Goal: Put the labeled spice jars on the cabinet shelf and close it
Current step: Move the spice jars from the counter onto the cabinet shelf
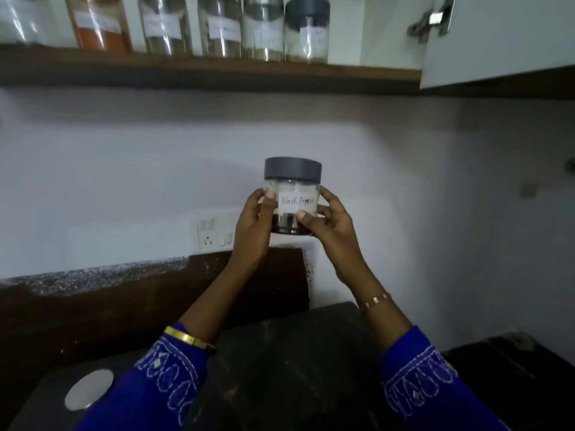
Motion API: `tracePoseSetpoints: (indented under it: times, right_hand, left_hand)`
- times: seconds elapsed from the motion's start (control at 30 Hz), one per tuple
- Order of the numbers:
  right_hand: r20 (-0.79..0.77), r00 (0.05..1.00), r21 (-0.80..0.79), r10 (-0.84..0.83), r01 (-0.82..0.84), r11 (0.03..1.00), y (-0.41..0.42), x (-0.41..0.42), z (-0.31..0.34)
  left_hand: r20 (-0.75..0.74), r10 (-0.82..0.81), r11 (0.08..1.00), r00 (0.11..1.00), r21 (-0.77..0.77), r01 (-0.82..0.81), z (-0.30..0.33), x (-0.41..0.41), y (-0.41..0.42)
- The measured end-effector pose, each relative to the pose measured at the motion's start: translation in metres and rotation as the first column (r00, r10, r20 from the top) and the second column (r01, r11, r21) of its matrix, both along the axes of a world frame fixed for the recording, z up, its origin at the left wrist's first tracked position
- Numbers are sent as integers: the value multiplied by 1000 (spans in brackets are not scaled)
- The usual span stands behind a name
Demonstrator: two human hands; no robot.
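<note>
I hold a clear jar with a grey lid and a white label reading "Black Pepper" upright in front of the wall, dark peppercorns at its bottom. My left hand grips its left side and my right hand its right side. Well above, the wooden cabinet shelf carries several labelled jars in a row, among them one with orange-red powder and a grey-lidded jar at the right end. The white cabinet door stands open at the upper right.
A dark stone counter lies below my arms, with a round metal lid at its left. A white switch and socket plate is on the wall behind my left hand. The door hinge juts out beside the shelf's right end.
</note>
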State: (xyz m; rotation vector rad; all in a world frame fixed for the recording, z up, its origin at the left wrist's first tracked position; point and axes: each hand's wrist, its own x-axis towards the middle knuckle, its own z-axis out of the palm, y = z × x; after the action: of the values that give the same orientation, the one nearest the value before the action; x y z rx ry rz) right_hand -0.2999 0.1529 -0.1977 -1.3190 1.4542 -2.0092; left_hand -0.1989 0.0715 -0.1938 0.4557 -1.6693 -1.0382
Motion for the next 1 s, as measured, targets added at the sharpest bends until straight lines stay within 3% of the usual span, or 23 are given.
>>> tracePoseSetpoints:
  times: [0.17,0.37,0.6,0.77,1.0]
  right_hand:
    - [-183,981,-123,-62,39,992,-6,-30,93]
    - [-287,946,-232,-148,82,969,-15,-61,186]
    - [-330,916,-250,-229,149,957,-34,-107,241]
    - [-403,882,-197,-242,175,965,-47,-140,250]
    - [-470,816,-205,-336,269,941,-61,-176,252]
  left_hand:
    - [-25,22,977,999,-213,-27,91,-24,-8]
    - [-51,66,914,997,-397,-81,189,-49,-17]
    - [1,117,911,993,-398,-107,248,-89,-27]
    - [78,75,937,994,-347,-44,252,-126,-40]
    - [92,117,951,989,-298,-85,247,-169,-52]
